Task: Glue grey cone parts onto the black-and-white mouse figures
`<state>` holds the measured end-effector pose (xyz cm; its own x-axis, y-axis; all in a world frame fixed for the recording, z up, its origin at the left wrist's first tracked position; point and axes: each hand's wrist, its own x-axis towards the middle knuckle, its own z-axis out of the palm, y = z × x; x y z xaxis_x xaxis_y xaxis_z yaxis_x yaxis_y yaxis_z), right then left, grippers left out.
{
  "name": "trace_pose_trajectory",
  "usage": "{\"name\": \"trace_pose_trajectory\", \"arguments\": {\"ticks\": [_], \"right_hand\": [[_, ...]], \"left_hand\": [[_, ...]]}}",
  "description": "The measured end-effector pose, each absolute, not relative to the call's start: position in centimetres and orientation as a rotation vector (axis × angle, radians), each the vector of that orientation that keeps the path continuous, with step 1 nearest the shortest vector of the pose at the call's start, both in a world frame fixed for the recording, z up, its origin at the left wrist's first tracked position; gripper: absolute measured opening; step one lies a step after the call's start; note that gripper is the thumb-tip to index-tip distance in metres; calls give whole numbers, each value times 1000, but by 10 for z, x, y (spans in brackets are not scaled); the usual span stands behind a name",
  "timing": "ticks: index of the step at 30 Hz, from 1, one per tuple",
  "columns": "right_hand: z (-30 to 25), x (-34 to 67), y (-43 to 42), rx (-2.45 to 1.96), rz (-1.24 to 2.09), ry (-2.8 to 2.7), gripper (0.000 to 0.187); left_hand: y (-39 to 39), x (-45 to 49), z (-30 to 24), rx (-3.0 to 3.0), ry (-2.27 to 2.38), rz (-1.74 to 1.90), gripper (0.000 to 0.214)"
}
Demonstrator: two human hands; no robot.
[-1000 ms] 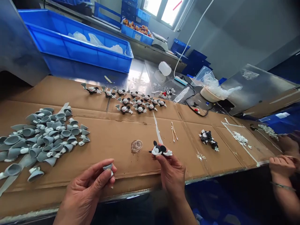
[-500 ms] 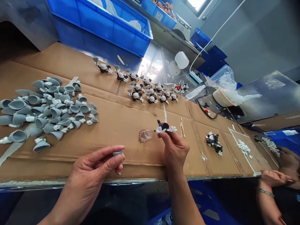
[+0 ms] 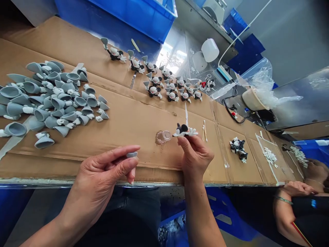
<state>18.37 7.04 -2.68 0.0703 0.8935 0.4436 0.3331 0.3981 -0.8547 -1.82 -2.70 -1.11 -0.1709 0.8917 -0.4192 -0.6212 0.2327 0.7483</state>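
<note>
My left hand (image 3: 110, 168) pinches a small grey piece (image 3: 132, 154) between thumb and fingers; most of it is hidden. To the right, my right hand (image 3: 196, 156) grips a black-and-white mouse figurine (image 3: 182, 129) with round black ears and a white-gloved hand. The two hands are apart, both above the cardboard near its front edge. Just left of the figurine, a small clear round dish (image 3: 162, 137) stands on the cardboard. Further left lies a heap of grey cone-shaped pieces with white gloves (image 3: 56, 103). Several assembled mouse figurines (image 3: 172, 92) stand in rows behind my hands.
Cotton swabs (image 3: 204, 132) lie right of my right hand. Beyond them are black figure parts (image 3: 238, 149) and small white pieces (image 3: 269, 156). A blue bin (image 3: 123, 20) stands at the back. A co-worker's arm (image 3: 285, 206) rests at the right edge.
The camera view has tilted, so the table appears higher. The figurine in my right hand has turned a little. Both hands keep their holds.
</note>
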Motion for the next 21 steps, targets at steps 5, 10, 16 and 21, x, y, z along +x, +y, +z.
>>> {"name": "trace_pose_trajectory", "arguments": {"ticks": [5,10,16,21], "right_hand": [[-26,181,70,-1147,599,-1516,6],[-23,177,69,-1117,576,-1527,5],[-22,175,70,-1121,533,-1564,10],[-22,173,71,-1049,528,-1545,16]], "left_hand": [[-28,-17,-12,347,1099,1399,26],[-27,-17,-12,341,1098,1400,28],[-31,-19,-10,371,1055,1418,20],[-29,-18,-11,350,1023,1406,22]]}}
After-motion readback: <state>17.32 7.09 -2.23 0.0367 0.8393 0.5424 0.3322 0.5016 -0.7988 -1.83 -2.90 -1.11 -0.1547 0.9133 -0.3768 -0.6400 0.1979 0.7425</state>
